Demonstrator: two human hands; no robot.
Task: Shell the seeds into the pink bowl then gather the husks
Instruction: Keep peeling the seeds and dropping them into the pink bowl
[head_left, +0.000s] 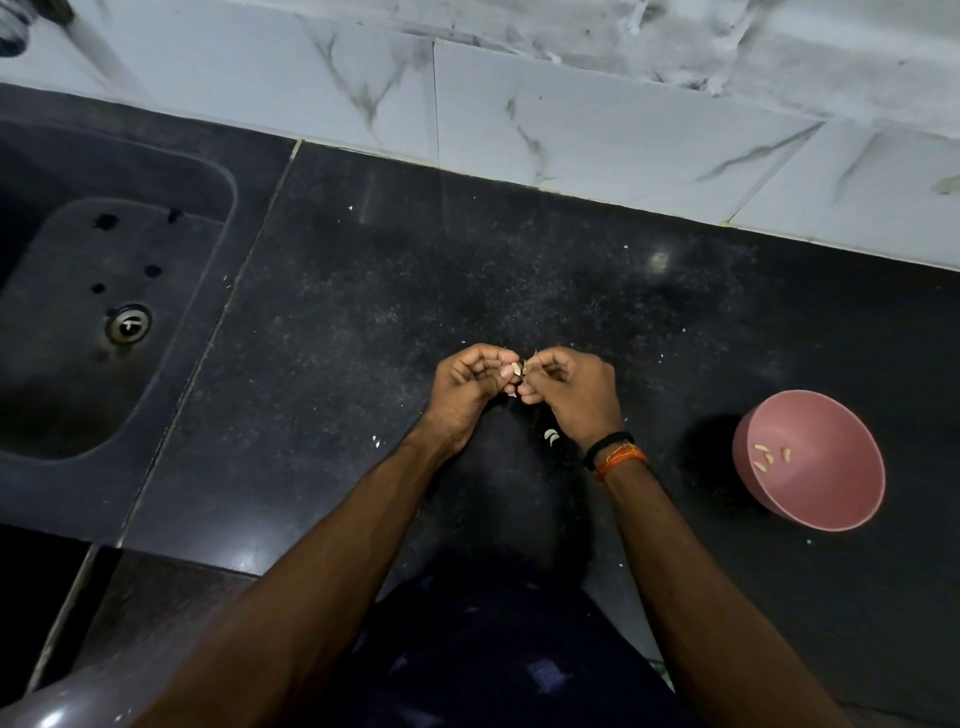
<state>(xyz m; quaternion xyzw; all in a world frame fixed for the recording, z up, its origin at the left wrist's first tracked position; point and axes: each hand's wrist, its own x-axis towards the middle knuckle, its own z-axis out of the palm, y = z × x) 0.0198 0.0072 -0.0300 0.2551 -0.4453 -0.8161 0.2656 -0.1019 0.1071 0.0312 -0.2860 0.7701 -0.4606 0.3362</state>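
Left hand (470, 387) and right hand (569, 389) meet fingertip to fingertip above the counter, fingers of both curled in, pinching a pale seed (518, 369) between them — the seed sits right at the point where the thumbs and forefingers come together. Right wrist carries a black band (605, 448) and an orange thread (621, 460). Just below the right hand, on the counter, lie 2 small white curved husks (550, 437). The pink bowl (810, 460) stands to the right, well apart from the hands, tilted in the wide-angle view, with about 4 shelled seeds (771, 453) on its inner wall. Surface: a black speckled stone counter (363, 312), dusted with fine pale flecks and a few white chips scattered around the hands and near the bowl. Left of it, set into the same dark stone, a sink (104, 291) with a metal drain (128, 323) — a few dark spots on its floor. Behind runs a wall of white marble-look tiles (571, 119) with grey veining; the grout and upper edge look smudged dark.
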